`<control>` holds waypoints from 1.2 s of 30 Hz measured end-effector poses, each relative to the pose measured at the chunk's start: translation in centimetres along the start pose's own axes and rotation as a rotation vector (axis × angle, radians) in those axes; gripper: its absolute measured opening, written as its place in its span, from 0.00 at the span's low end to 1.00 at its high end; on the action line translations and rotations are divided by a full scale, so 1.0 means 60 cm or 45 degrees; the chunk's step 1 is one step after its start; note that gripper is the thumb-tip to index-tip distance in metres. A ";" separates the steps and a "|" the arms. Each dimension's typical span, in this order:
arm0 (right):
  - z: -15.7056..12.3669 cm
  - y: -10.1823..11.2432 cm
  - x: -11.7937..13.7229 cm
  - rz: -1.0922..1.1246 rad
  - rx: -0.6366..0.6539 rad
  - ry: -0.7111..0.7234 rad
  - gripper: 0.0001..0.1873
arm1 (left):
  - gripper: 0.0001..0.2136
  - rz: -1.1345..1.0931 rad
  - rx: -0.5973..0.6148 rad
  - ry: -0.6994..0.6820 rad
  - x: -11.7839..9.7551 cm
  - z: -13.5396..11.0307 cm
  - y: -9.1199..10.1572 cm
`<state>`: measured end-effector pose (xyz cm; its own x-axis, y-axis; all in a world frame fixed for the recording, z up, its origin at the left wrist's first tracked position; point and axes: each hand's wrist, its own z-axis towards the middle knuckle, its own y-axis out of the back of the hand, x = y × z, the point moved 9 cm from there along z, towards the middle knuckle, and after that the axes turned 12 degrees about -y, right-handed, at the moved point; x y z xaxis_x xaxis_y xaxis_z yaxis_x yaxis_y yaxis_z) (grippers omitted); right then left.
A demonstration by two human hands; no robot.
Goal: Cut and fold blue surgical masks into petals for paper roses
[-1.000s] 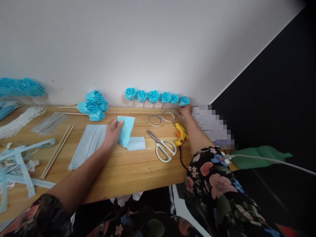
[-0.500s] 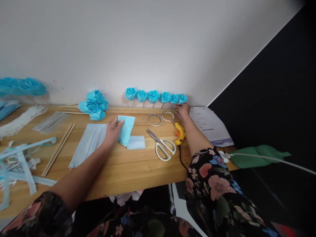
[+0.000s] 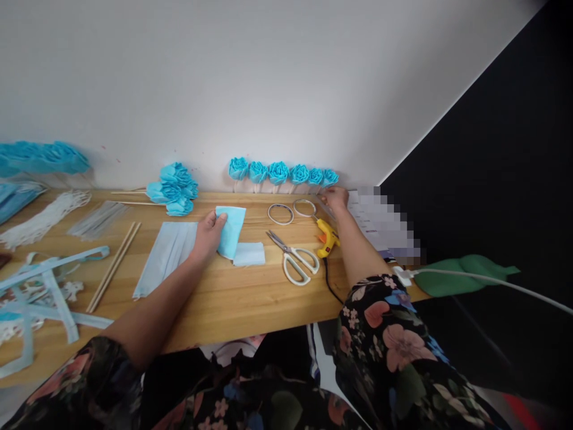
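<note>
While six flowers looked done, your left hand pinched flat, unshaped cloth; your right hand curled below one, hold unclear.

Single head cam, facing fwd & down, close above table & both hands, wall opp.

Craft wkspace, w/ glue gun, scissors & blue flowers on wood tbl

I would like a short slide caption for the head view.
Left hand holds a rectangular light-blue fabric piece; right hand is just below the rightmost of six ruffled bright-blue flowers.
</note>
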<state>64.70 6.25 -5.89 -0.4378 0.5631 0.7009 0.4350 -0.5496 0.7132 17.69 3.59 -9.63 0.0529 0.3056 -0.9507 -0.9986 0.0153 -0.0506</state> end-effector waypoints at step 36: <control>-0.147 0.042 -0.027 -1.119 0.074 0.217 0.15 | 0.18 -0.079 0.037 -0.017 0.000 0.011 -0.009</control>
<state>59.56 -1.48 -5.21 -0.7405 0.6640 -0.1035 -0.0752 0.0712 0.9946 18.25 4.20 -9.41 0.1150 0.3156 -0.9419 -0.9930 0.0624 -0.1003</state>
